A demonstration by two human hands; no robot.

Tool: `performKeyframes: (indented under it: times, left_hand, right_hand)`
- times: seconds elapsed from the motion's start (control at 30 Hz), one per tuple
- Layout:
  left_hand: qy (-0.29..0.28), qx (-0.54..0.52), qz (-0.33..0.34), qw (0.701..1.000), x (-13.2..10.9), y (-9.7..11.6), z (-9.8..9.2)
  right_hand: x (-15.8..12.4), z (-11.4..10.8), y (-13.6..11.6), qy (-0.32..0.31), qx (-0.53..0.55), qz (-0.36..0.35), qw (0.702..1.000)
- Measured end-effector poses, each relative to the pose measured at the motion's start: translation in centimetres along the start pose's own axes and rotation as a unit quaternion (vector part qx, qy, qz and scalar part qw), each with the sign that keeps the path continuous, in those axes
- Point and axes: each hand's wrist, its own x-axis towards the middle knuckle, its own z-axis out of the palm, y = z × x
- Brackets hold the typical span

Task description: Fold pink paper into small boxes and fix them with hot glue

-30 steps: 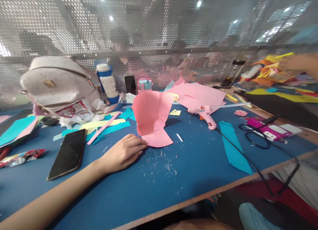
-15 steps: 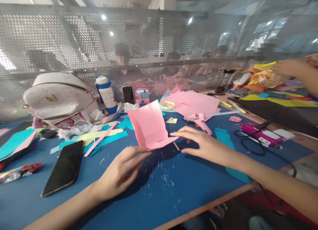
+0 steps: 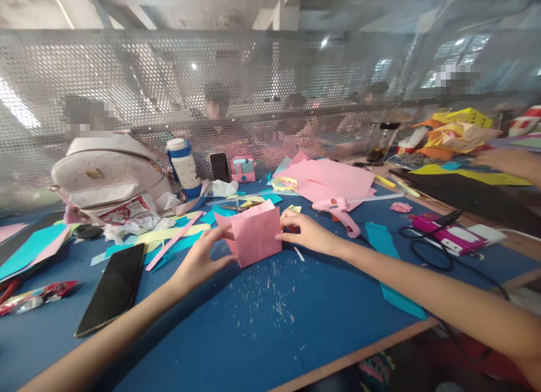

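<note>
A folded piece of pink paper (image 3: 257,237) stands upright on the blue table (image 3: 236,347), its front panel facing me and a back panel showing behind. My left hand (image 3: 207,254) is at its left side, fingertips at the fold and thumb by the lower corner. On the right edge, my right hand (image 3: 306,231) pinches the paper between thumb and fingers. Small paper scraps (image 3: 279,307) lie scattered in front of it. Right of my right hand rests a pink glue gun (image 3: 340,211) with a glue stick in its back.
On the left are a black phone (image 3: 112,287), a snack wrapper (image 3: 40,297) and a white backpack (image 3: 112,172). Behind stand a bottle (image 3: 185,166) and pink sheets (image 3: 332,180). A purple power strip (image 3: 448,234) with cables lies right. Another person's hand (image 3: 502,158) reaches in there.
The pink paper has gone from lying open to standing with its front panel raised. My right hand has moved left and closed on its edge; my left hand has shifted up to its side.
</note>
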Motion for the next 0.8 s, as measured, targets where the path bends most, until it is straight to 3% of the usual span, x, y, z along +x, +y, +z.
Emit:
performKeyframes:
  times: [0.1,0.23,0.53,0.67,0.73,0.8]
  left_hand:
    - [-0.072,0.074,0.057,0.993,0.8,-0.8,-0.8]
    - [-0.143,0.051,0.094,0.984,2.2,-0.7,-1.4]
    - [-0.154,-0.053,0.07,0.984,4.8,3.4,-2.6]
    - [-0.122,-0.044,0.092,0.987,5.1,4.1,-1.9]
    - [-0.123,-0.039,0.113,0.985,4.8,4.4,-1.5]
    - [-0.138,-0.039,0.12,0.982,4.4,4.6,-1.2]
  right_hand:
    - [-0.3,0.1,0.4,0.002,0.021,0.004,1.0]
    - [0.1,0.0,0.4,0.002,0.046,0.0,0.999]
    - [1.7,0.5,-1.1,0.007,0.164,0.006,0.986]
    - [1.6,1.3,-1.5,0.001,0.32,0.074,0.945]
    - [1.4,1.7,-1.3,0.006,0.402,0.105,0.91]
    - [1.3,2.2,-0.9,0.017,0.434,0.11,0.894]
